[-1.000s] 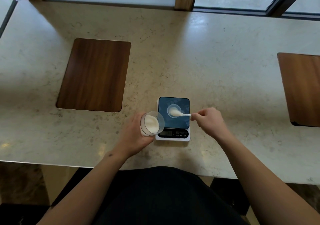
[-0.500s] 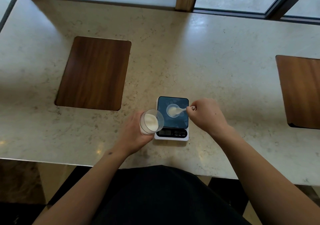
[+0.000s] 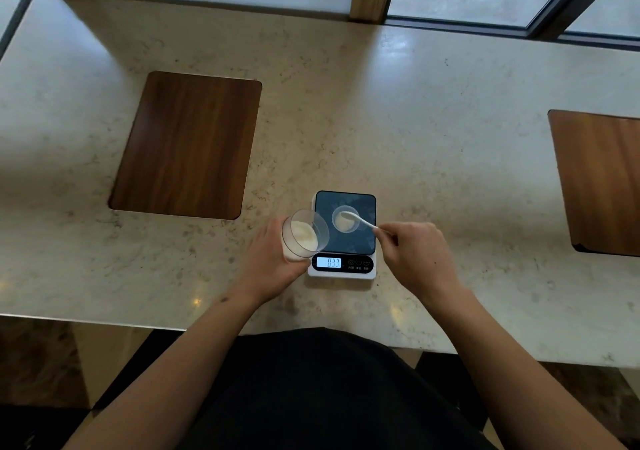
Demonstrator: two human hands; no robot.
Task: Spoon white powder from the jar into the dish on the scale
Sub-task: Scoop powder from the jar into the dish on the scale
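Whereas a second ago the spoon lay level, we now see its bowl tipped over the dish; from left: wooden inset (image 3: 185,145); left hand (image 3: 273,262) gripping the tilted jar (image 3: 304,234); dish (image 3: 346,219) on the scale (image 3: 344,235); spoon (image 3: 360,220); right hand (image 3: 415,252) pinching its handle; nothing obstructs.

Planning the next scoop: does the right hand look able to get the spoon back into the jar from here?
Probably yes. The left hand tilts the jar with its open mouth towards the scale, and nothing stands between it and the spoon in the right hand.
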